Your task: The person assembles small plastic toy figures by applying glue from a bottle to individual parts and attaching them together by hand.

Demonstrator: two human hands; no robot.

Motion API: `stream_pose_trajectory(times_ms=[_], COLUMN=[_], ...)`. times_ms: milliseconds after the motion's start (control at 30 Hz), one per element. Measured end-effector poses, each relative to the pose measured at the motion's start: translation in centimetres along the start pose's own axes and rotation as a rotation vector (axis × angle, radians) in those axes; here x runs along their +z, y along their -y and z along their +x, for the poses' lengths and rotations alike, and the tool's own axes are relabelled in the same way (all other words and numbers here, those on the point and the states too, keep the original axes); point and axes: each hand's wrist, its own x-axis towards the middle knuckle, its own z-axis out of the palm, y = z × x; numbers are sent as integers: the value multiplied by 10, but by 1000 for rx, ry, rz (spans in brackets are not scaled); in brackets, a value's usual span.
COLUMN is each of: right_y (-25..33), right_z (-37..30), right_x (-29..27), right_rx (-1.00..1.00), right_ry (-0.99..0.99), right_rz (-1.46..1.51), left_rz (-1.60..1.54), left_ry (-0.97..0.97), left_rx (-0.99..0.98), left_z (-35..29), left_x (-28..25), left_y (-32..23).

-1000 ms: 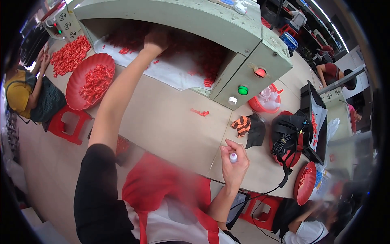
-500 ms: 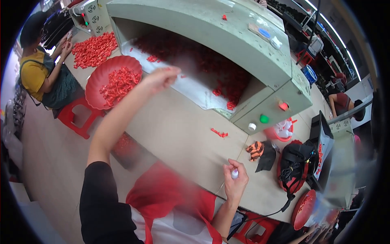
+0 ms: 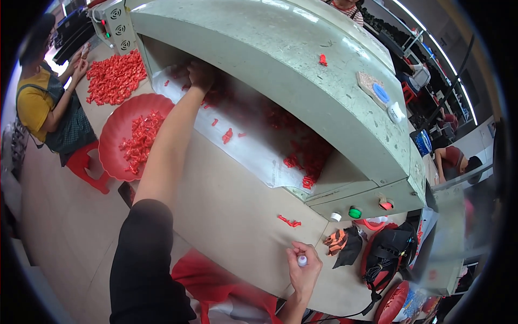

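Note:
My left hand [image 3: 200,76] reaches into the dark opening of a pale green machine [image 3: 259,54], over small red plastic pieces [image 3: 227,135] lying on a white sheet [image 3: 216,141]. Shadow hides its fingers, so what they touch cannot be made out. Over the table, my right hand [image 3: 305,275] is closed round a small white bottle [image 3: 302,261], whose end pokes out between thumb and fingers. A short red strip of pieces [image 3: 290,221] lies on the table beyond that hand.
A red scalloped bowl [image 3: 110,143] of red pieces stands left of my forearm, with a heap of pieces [image 3: 116,75] behind it near a seated person [image 3: 40,105]. To the right lie an orange-and-black cloth [image 3: 337,241] and a black bag [image 3: 391,248]. Coloured knobs [image 3: 354,212] stick out of the machine's front.
My left hand has moved forward from the machine's front edge into the opening. The right hand keeps hold of the bottle. The view has shifted with my head.

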Motion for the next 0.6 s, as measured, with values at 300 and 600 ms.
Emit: stream_pose_trajectory(times_ms=[300,600], right_y=[-2,-7], right_z=[-12,-42], right_x=[-11,-26], right_rx=[-29,-80], right_ry=[-51,-94], right_rz=[30,49], left_rz=[40,-461], left_ry=[-87,246], left_rx=[357,533], left_z=[27,-155], left_x=[-44,-180], left_y=[25,-47])
